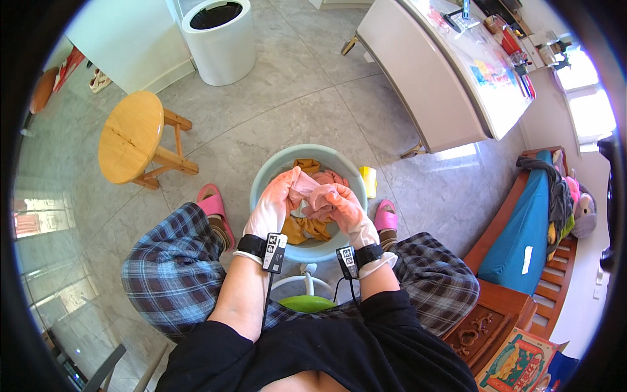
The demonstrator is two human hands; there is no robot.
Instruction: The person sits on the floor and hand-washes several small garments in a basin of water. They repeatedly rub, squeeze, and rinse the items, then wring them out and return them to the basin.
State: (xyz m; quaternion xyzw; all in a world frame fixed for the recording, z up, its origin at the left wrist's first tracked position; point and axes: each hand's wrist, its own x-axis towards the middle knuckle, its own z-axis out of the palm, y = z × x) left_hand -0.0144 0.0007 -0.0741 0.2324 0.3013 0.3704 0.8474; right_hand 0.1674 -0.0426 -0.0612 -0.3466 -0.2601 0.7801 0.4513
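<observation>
Both hands wear white gloves with pink fingers. My left hand [277, 199] pinches one side of a pink cloth garment [307, 188], and my right hand [348, 210] grips the other side. The cloth is bunched between them, above a round pale blue basin [261, 175]. Inside the basin lie mustard-yellow cloth [308, 228] and more pink cloth [334, 176], partly hidden by my hands. I cannot tell how much water is in it. Just outside the basin's right rim stands a small yellow block or packet [369, 182].
A wooden stool [134, 137] stands at the left, and a white bin [222, 46] behind it. At the upper right is a pale desk [424, 72]. A wooden bench with a blue cushion [516, 228] lines the right. My pink slippers [213, 206] flank the basin on grey tiles.
</observation>
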